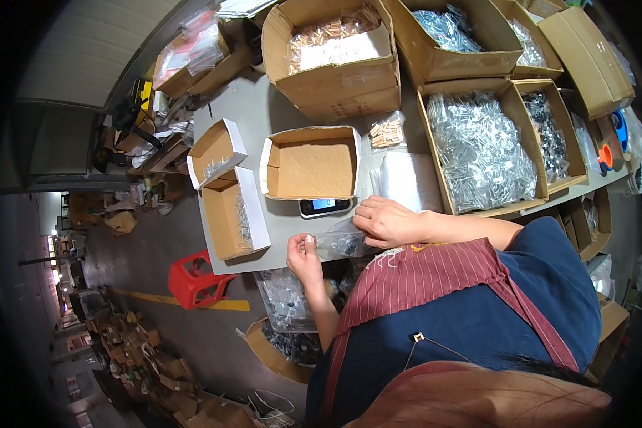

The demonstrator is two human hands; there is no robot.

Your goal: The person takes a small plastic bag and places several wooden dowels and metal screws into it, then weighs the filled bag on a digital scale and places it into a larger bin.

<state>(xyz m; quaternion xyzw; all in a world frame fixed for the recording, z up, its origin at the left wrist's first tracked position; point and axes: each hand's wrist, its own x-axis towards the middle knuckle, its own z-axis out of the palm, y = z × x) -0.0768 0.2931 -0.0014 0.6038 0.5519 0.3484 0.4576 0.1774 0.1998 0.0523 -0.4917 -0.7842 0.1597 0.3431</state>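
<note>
A clear plastic bag (342, 241) with small dark parts in it stretches between my hands at the table's near edge. My left hand (306, 262) pinches its left end between thumb and fingers. Curled over the right end is my right hand (386, 222), its fingertips partly hidden. Just beyond the bag sits a small scale (326, 206) with a lit display. An open shallow cardboard box (311, 168), with bare brown inside, rests on or right behind the scale. To the right of that box lies a stack of clear flat bags (405, 180), close to my right hand.
A bag of wooden dowels (386, 133) lies beyond the flat bags. At right stands a carton of bagged screws (481, 151); a tall dowel carton (335, 93) is at the back. Two small white-sided boxes (230, 214) hold loose metal pieces. A red stool (198, 279) stands on the floor.
</note>
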